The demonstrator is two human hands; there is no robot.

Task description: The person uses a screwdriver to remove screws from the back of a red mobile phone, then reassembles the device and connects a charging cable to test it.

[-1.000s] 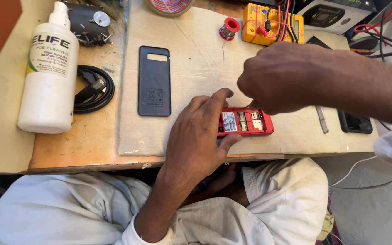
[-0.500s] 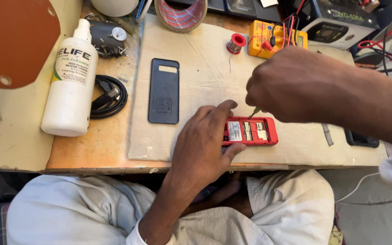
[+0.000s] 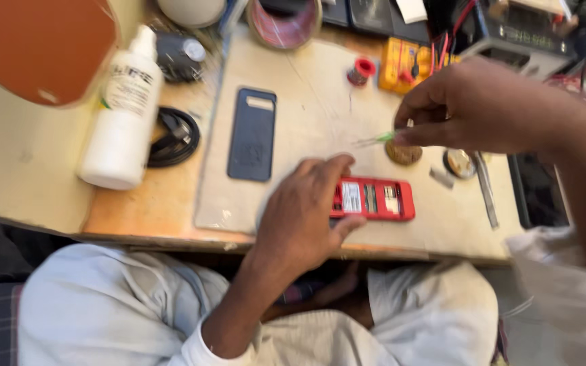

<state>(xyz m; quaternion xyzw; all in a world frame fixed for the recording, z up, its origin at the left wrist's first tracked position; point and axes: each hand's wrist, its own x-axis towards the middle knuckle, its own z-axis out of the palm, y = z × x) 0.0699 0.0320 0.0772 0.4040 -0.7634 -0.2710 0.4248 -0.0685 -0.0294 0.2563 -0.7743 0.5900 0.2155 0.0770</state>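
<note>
We have our left hand pressed flat over the left end of the red opened phone, fingers spread rather than gripping, and that looks like bracing: it pins the device to the pale work mat so it cannot slide. The phone lies near the mat's front edge, innards facing up, just in front of our body.

Our right hand hovers above and behind the phone, thumb and fingers pinched on a thin green-handled tool, its tip pointing left over the mat and clear of the phone. Holding it that lightly suits fine work.

A dark blue back cover sits apart on the mat's left side, out of the way. A white squeeze bottle lies off the mat, and a small brown round pad waits just beneath the right hand, near the tool.
</note>
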